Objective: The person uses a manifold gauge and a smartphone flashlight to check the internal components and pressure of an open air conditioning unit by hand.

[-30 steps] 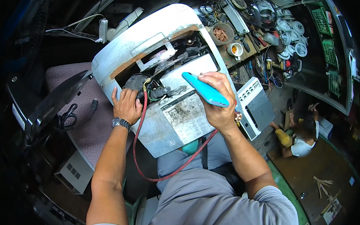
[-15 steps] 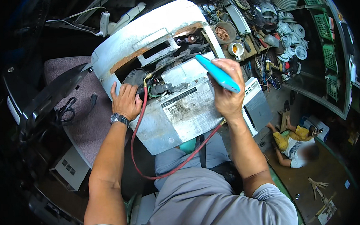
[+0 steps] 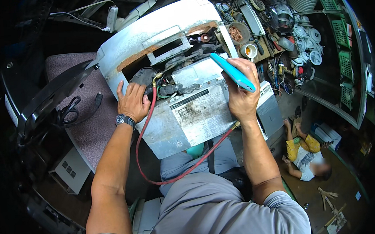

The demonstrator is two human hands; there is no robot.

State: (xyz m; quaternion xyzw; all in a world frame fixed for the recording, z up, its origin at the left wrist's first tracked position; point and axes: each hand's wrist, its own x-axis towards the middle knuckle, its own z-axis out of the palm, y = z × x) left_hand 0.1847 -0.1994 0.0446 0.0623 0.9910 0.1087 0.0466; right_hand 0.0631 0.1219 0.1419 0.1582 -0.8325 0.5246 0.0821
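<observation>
My right hand (image 3: 243, 98) grips a turquoise-cased phone (image 3: 233, 72), held tilted above the right end of an opened metal appliance unit (image 3: 156, 136). My left hand (image 3: 133, 101), wearing a metal watch (image 3: 125, 119), rests with its fingers extended on the unit's left edge, beside a dark rounded part (image 3: 144, 76). A red hose (image 3: 147, 121) runs from a brass fitting (image 3: 156, 77) in the unit, loops over my lap and rises to another brass fitting (image 3: 236, 125) below my right hand. A dirty label (image 3: 202, 112) covers part of the front panel.
A cushioned surface (image 3: 93, 118) with a black cable lies left. Behind at right are a white cup (image 3: 248, 51), a bowl of copper-coloured pieces (image 3: 237, 32), tools and white coiled parts (image 3: 306, 41). A person (image 3: 306, 157) is on the floor at right, near wood strips (image 3: 330, 198).
The phone and my right hand have shifted slightly to the right in the view. My left hand stays on the unit. The person on the floor has changed pose.
</observation>
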